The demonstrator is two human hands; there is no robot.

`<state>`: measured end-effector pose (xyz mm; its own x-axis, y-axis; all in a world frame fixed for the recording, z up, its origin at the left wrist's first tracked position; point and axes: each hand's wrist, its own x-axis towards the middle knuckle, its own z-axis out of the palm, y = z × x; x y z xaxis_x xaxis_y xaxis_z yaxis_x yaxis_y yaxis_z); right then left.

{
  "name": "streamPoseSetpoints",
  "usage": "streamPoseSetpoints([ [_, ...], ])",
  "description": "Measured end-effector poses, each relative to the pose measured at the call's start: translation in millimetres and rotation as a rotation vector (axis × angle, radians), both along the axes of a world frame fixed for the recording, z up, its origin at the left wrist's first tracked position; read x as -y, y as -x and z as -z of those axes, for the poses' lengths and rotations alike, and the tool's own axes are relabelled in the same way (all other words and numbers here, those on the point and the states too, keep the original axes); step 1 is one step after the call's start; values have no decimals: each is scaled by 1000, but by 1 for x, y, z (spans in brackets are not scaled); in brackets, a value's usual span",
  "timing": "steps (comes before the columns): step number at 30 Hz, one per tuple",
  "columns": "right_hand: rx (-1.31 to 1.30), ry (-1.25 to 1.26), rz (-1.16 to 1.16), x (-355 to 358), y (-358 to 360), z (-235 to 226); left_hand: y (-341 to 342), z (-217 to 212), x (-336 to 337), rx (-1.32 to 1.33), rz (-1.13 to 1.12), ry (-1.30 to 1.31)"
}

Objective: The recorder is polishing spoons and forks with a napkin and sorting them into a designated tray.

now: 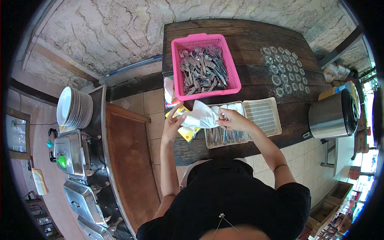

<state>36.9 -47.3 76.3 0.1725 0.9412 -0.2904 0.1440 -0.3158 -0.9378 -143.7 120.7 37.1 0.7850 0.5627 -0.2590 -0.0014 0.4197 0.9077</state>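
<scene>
A white paper napkin (199, 115) is spread between my hands, above the near side of the table. My left hand (173, 125) holds its left edge by the thumb, with the index finger stretched away. On the other edge, my right hand (232, 120) pinches the napkin between thumb and fingers. Partly hidden below is a cream plastic basket (216, 145) with cutlery handles sticking out of white napkins. A yellow packet (187, 135) lies by my left hand. Farther back, a pink plastic basket (236, 86) is full of loose forks and spoons (204, 68).
Upside-down glasses (285, 72) stand in rows at the right of the dark wooden table (248, 44). An empty cream basket (262, 116) adjoins the filled one. A large metal pot-like container (330, 116) stands far right. Stacked white plates (74, 108) and metal chafing dishes (70, 154) line the left counter.
</scene>
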Motion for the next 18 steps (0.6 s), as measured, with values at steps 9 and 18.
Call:
streamPoseSetpoints([
  [9, -273, 69, -116, 2, -4, -19, -10, 9, 11, 337, 332, -431],
  [18, -283, 53, -92, 0, -6, -25, -16, 34, 35, -55, 30, -515],
])
